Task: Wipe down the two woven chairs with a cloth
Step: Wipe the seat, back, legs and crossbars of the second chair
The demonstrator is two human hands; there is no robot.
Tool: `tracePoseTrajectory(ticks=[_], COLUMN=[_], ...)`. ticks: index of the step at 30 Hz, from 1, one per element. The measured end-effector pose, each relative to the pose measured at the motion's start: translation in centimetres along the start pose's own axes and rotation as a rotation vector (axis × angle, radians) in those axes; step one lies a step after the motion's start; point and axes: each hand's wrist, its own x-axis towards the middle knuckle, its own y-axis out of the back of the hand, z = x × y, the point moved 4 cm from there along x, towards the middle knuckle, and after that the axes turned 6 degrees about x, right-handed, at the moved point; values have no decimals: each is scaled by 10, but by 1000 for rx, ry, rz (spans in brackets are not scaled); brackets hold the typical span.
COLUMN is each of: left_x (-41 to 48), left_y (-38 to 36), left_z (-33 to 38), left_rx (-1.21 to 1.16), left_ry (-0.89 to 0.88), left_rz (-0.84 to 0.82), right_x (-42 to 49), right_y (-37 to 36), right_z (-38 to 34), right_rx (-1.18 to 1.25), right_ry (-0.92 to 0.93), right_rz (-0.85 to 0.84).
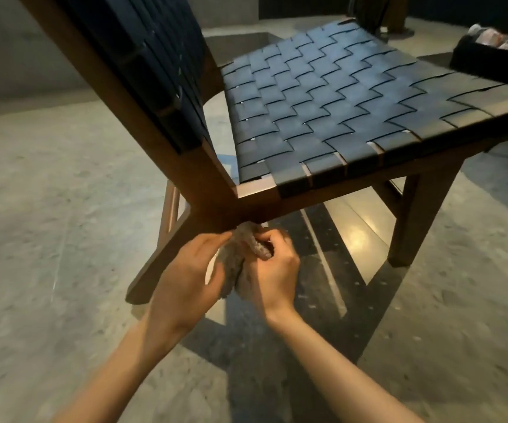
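Observation:
A woven chair [323, 111] with black straps on a dark wooden frame fills the upper half of the view, its backrest slanting up to the left. A crumpled grey cloth [240, 254] hangs just under the joint where the seat rail meets the rear leg. My left hand [185, 276] pinches the cloth's left side. My right hand [274, 270] grips its right side with curled fingers. Both hands sit close together below the frame. Only one chair is in sight.
The chair's front leg [414, 221] stands on the concrete floor [48, 239] to the right, and the rear leg [161, 257] slants down to the left. A dark box with light items [485, 59] sits at the far right. A shiny floor strip [359, 236] runs under the seat.

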Motion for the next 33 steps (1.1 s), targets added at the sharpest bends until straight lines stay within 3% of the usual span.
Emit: tracePoseTrajectory(ticks=[2, 5, 9, 13, 15, 18, 20, 23, 29, 33], left_x=[-5, -10, -11, -9, -9, -6, 2, 19, 32, 21], left_y=[3, 11, 24, 39, 44, 49, 49, 53, 39, 20], left_z=[1, 9, 11, -1, -13, -35, -42, -41, -30, -34], left_rx=[-149, -302, -395, -389, -312, -138, -119, -285, -511, -571], left_ry=[-2, -24, 127, 225, 253, 369, 413, 438, 452, 346], left_rz=[-46, -27, 189, 330, 353, 358, 350, 452, 574, 554], right_x=[2, 3, 9, 24, 30, 37, 41, 47, 40, 23], right_y=[10, 16, 20, 23, 23, 22, 13, 7, 3, -4], right_z=[-6, -28, -61, -91, -99, -109, -114, -116, -102, -84], right_rx=[53, 152, 141, 67, -45, -516, -699, -628, -334, -330], right_ry=[-63, -31, 41, 127, 190, 486, 627, 572, 464, 537], right_rz=[-30, -205, -441, -532, -511, -347, -249, -135, -86, -176])
